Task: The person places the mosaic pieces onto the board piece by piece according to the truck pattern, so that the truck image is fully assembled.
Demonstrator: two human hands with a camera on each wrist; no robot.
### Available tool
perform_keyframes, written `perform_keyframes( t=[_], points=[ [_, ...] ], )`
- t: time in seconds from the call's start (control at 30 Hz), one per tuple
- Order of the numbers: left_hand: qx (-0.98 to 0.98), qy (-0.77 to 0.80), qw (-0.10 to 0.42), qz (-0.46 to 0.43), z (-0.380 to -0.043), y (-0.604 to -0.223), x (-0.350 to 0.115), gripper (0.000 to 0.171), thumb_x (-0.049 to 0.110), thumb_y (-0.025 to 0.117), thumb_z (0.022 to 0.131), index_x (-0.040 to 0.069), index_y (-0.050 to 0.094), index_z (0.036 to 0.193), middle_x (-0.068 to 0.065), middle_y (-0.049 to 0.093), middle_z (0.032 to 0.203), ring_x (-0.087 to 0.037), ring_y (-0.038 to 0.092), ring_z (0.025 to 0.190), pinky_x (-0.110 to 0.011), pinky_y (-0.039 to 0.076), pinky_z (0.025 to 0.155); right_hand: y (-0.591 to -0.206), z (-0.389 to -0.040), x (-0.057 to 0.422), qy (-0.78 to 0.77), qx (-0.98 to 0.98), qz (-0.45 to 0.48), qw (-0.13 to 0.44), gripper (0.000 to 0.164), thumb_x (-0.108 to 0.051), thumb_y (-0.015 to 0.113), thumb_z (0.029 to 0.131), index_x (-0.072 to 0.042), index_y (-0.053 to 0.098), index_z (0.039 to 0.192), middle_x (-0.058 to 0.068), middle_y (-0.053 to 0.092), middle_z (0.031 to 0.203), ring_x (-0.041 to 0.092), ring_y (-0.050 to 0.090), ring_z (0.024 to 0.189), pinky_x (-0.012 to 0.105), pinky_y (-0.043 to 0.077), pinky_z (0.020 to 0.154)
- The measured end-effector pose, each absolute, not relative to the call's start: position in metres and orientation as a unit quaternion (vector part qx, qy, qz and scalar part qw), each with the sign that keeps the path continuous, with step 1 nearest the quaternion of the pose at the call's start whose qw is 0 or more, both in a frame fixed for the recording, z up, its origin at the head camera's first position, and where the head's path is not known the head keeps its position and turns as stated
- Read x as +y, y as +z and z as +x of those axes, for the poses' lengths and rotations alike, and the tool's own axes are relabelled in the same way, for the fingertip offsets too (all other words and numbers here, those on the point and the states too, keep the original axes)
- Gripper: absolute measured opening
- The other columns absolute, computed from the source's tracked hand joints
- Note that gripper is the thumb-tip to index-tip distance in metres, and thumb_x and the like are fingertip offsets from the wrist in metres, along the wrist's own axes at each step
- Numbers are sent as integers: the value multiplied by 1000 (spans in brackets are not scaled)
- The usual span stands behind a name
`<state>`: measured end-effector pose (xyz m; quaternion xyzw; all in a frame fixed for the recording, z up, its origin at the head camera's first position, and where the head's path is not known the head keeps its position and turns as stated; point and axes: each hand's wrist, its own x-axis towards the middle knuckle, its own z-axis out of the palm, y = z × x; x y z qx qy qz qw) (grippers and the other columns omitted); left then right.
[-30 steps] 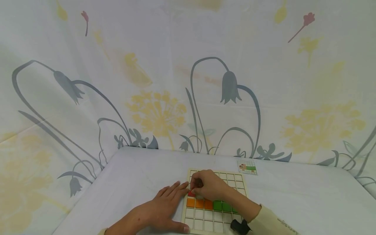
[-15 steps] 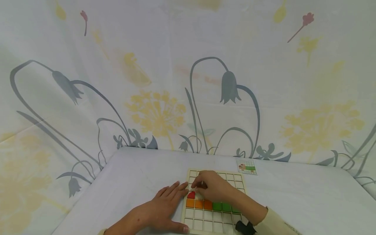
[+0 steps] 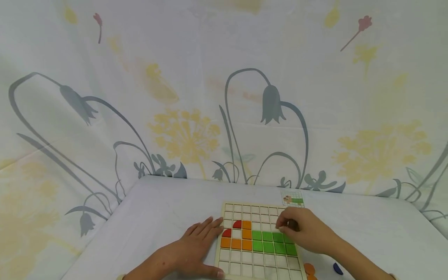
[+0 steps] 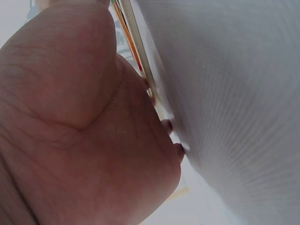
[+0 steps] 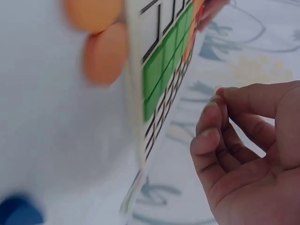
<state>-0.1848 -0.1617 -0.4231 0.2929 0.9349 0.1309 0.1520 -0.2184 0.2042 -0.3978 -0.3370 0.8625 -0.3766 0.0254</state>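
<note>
A pale grid board (image 3: 224, 212) lies on the white surface. Its cells hold red curved-edge pieces (image 3: 237, 224), orange square tiles (image 3: 236, 244) and green square tiles (image 3: 268, 247). My left hand (image 3: 189, 249) rests flat against the board's left side, fingers straight, thumb by the near left corner. Over the right side of the board hovers my right hand (image 3: 304, 229), thumb and fingertips close together. In the right wrist view nothing shows between the fingers (image 5: 208, 117). In the left wrist view the palm (image 4: 84, 122) covers most of the board.
Orange round pieces (image 3: 309, 268) lie just right of the board, and a dark blue piece (image 3: 337, 268) sits farther right. Behind the board is a small picture card (image 3: 293, 198). A flower-print cloth (image 3: 196, 97) hangs at the back.
My right hand has lifted off the board's left part and swung right, uncovering red, orange and green pieces and the loose pieces at the right. The left hand stays in place.
</note>
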Motion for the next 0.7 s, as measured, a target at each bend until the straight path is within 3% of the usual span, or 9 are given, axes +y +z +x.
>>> perform_keyframes(
  t=[0.33, 0.57, 0.7],
  points=[
    [933, 131, 152, 298, -184, -425, -163, 111, 82, 66, 84, 23, 26, 168, 4, 9, 179, -28, 10, 165, -61, 19, 128, -416, -196, 285, -321, 906, -274, 28, 12, -8, 77, 96, -19, 72, 95, -15, 65, 87, -1, 56, 73, 24, 50, 61],
    [934, 131, 155, 295, -184, -425, -163, 112, 83, 66, 84, 22, 25, 169, 4, 9, 179, -28, 9, 165, -61, 18, 128, -433, -195, 331, -322, 859, -398, 15, 33, 8, 72, 94, -23, 72, 108, -13, 70, 101, 1, 63, 86, 21, 54, 68],
    [933, 130, 155, 296, -184, -423, -163, 111, 82, 66, 84, 22, 26, 168, 5, 9, 179, -28, 9, 165, -61, 18, 128, -441, -193, 344, -350, 828, -434, 56, 41, 13, 69, 93, -24, 73, 112, -10, 68, 105, 4, 62, 86, 22, 51, 64]
  ],
)
